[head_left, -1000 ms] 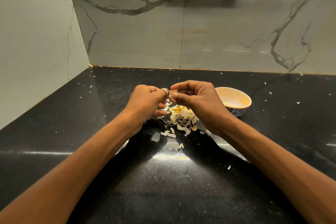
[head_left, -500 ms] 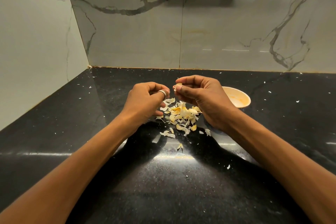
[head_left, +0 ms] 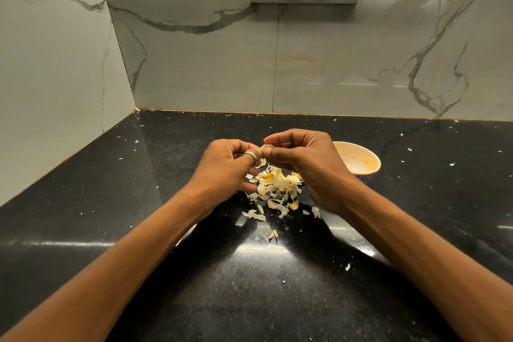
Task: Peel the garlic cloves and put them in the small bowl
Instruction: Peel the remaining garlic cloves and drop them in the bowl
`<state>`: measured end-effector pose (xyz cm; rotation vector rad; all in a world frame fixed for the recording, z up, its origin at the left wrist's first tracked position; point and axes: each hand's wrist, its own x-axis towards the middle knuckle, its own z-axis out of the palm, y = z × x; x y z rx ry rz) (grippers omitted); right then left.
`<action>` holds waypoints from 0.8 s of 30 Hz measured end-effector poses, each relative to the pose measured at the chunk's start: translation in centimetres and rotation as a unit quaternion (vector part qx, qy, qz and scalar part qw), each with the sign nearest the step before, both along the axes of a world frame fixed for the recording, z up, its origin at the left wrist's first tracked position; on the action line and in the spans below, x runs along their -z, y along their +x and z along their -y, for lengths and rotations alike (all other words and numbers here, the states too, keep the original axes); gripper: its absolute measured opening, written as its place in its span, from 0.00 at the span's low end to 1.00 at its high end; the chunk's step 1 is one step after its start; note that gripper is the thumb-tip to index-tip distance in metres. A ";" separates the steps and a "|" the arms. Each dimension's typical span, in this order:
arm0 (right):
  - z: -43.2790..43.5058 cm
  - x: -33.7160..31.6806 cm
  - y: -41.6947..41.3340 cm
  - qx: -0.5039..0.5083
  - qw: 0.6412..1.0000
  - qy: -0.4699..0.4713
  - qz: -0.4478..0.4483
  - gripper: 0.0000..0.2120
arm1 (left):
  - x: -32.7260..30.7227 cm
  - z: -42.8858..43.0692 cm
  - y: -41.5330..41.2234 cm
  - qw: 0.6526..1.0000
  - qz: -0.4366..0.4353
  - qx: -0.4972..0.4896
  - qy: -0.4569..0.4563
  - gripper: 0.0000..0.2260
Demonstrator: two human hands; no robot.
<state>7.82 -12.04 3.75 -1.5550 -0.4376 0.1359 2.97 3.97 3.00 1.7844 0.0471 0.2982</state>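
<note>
Both hands are raised together over the counter (head_left: 111, 203), meeting fingertip to fingertip.

- Right hand (head_left: 305, 164): forefinger and thumb pinch a pale garlic clove (head_left: 267, 146). Only a sliver of it shows.
- Left hand (head_left: 230, 166): fingers curled, ringed thumb pressed up against the clove from the left. You cannot tell whether it has loose skin or the clove body.
- Heap of peeled skins (head_left: 274, 186): on the counter directly under the hands, with stray flakes scattered nearer you.
- Small bowl (head_left: 358, 159): on the counter just right of the right hand, partly hidden behind it. No cloves can be seen in the part that shows.

Step in hand, by my reading: stripping skin, clove not yet ready to drop.

Risks from here:
- The clove is small and likely slick. Pull the skin too hard and it may pop out of the right pinch and land in the heap, where it would be hard to tell from the skins.
- A loose flake hangs just below the thumbs. Carry the clove over with skin clinging and it ends up in the bowl.
- The bowl sits close to your right wrist, so a wide swing could knock it.
</note>
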 end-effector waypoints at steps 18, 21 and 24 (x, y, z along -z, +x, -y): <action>-0.2 -0.6 -0.2 -0.035 0.976 0.091 -0.195 0.08 | -0.3 -0.1 -0.2 0.999 -0.022 0.036 0.001 0.07; -0.2 -0.8 -0.3 -0.030 0.977 0.084 -0.192 0.05 | -0.3 -0.2 -0.3 0.998 -0.026 0.049 -0.004 0.07; -0.2 -0.9 -0.2 -0.037 0.978 0.078 -0.188 0.05 | -0.3 -0.2 -0.3 0.998 -0.031 0.051 -0.003 0.08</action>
